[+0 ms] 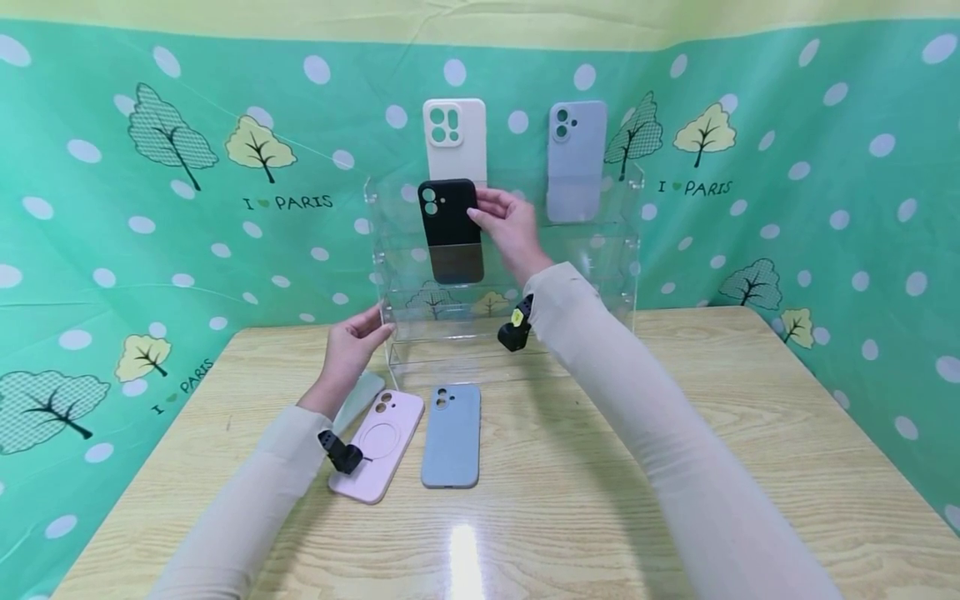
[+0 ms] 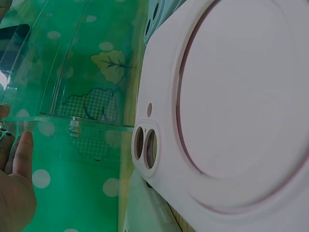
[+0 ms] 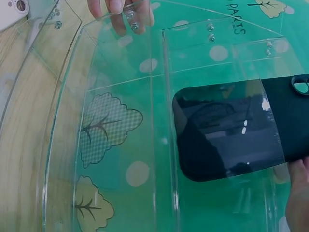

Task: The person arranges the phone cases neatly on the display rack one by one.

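My right hand (image 1: 512, 229) pinches a black phone case (image 1: 454, 221) by its right edge. The lower half of that case stands behind the clear front lip of a tiered acrylic display rack (image 1: 510, 329); the right wrist view shows the black case (image 3: 231, 128) through the plastic. With thumb and fingers, my left hand (image 1: 351, 350) grips the rack's left side panel. In the left wrist view the left hand (image 2: 19, 179) appears at the far left, partly cut off. A white case (image 1: 468, 150) and a lavender case (image 1: 576, 162) stand on the top tier.
On the wooden table (image 1: 570, 492) lie a pink case (image 1: 386, 433) with a ring outline and a blue-grey case (image 1: 452, 437). A pale green case (image 1: 362, 396) is partly hidden under the left wrist. A green dotted cloth (image 1: 262, 250) hangs behind the rack.
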The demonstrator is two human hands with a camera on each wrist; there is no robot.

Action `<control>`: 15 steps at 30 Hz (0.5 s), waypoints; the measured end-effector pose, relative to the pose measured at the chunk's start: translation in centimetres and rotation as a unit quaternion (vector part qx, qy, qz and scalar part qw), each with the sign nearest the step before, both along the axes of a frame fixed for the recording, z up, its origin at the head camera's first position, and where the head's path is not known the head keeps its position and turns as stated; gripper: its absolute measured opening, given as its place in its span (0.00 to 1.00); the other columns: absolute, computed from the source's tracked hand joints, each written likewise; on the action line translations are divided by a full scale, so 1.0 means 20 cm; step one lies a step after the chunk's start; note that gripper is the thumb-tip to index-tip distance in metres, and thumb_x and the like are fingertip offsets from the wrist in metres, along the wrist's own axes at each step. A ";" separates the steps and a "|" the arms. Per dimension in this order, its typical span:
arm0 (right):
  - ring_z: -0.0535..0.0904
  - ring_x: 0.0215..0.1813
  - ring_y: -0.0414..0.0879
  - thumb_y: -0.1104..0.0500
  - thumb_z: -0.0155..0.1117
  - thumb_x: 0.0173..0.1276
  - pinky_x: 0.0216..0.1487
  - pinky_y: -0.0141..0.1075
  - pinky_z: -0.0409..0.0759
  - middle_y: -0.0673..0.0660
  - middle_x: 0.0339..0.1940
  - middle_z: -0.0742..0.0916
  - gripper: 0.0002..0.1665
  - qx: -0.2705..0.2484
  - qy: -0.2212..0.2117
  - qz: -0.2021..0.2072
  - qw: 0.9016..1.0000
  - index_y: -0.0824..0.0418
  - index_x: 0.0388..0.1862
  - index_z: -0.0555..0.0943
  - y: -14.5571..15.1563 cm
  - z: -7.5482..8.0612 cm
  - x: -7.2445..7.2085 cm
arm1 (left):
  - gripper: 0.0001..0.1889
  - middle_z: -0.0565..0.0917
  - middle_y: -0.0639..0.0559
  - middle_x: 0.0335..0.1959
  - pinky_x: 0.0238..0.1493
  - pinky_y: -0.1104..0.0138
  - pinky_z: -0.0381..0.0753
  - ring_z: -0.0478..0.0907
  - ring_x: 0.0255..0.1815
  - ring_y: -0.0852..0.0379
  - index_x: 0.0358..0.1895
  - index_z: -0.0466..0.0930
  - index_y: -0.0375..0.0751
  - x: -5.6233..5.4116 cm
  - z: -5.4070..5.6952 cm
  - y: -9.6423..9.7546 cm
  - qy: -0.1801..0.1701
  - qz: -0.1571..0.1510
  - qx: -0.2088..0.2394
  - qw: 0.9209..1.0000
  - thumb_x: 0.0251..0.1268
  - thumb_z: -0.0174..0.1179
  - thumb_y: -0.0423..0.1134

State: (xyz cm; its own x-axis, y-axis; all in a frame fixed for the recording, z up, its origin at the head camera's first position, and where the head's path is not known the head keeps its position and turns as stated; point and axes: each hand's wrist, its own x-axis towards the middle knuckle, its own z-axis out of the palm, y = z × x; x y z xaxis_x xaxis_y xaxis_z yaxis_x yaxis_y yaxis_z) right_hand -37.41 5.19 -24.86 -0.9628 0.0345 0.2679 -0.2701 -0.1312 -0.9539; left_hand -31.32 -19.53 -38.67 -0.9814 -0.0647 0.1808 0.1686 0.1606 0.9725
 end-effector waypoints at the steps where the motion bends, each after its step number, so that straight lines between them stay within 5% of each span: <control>1: 0.80 0.51 0.46 0.69 0.64 0.62 0.52 0.30 0.80 0.61 0.50 0.84 0.19 0.002 -0.002 -0.002 1.000 0.65 0.53 0.79 0.00 0.00 0.00 | 0.24 0.74 0.39 0.60 0.50 0.78 0.77 0.78 0.54 0.62 0.63 0.70 0.38 0.00 0.00 0.00 -0.001 0.000 0.000 1.000 0.63 0.61 0.32; 15: 0.80 0.49 0.42 0.62 0.68 0.61 0.49 0.27 0.80 0.55 0.47 0.84 0.17 0.061 0.001 -0.074 0.995 0.61 0.49 0.81 0.00 -0.02 0.04 | 0.25 0.76 0.41 0.59 0.52 0.76 0.77 0.77 0.57 0.57 0.62 0.72 0.40 0.00 -0.01 0.01 0.008 0.008 -0.011 1.000 0.61 0.63 0.37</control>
